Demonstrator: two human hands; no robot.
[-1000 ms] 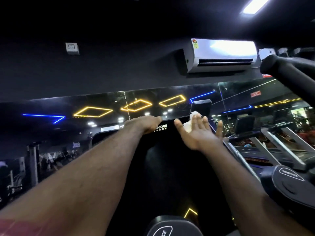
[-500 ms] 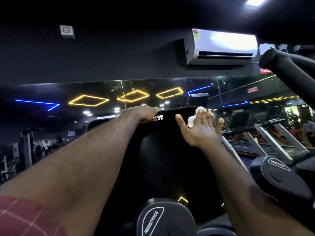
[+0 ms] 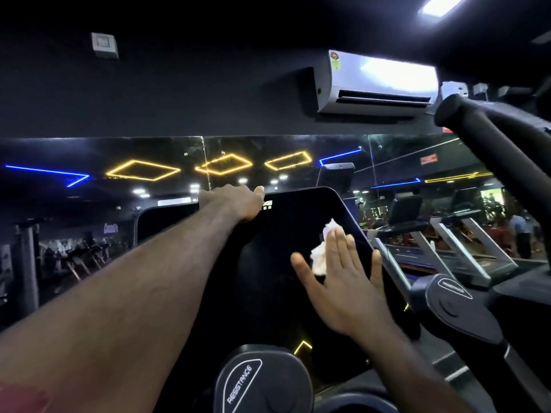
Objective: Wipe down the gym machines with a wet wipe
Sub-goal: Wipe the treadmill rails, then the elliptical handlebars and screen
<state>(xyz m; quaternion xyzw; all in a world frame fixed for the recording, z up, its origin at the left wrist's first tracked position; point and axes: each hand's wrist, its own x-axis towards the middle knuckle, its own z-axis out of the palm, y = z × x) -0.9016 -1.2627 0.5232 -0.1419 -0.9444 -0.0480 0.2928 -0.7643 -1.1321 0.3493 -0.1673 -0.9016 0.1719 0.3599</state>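
A large black console screen of a cardio machine fills the middle of the head view. My right hand lies flat on the screen's right half, fingers straight, pressing a crumpled white wet wipe against the glass; the wipe sticks out past my fingertips and beside my thumb. My left hand grips the screen's top edge near the small white logo, fingers curled over the rim and hidden behind it.
A padded black handlebar juts in at the upper right. Two resistance knobs flank the console's base. A mirror wall behind reflects treadmills and neon lights. An air conditioner hangs above.
My right hand has slid down with the wipe from the screen's top right corner to its middle right. The left hand keeps its hold on the top edge.
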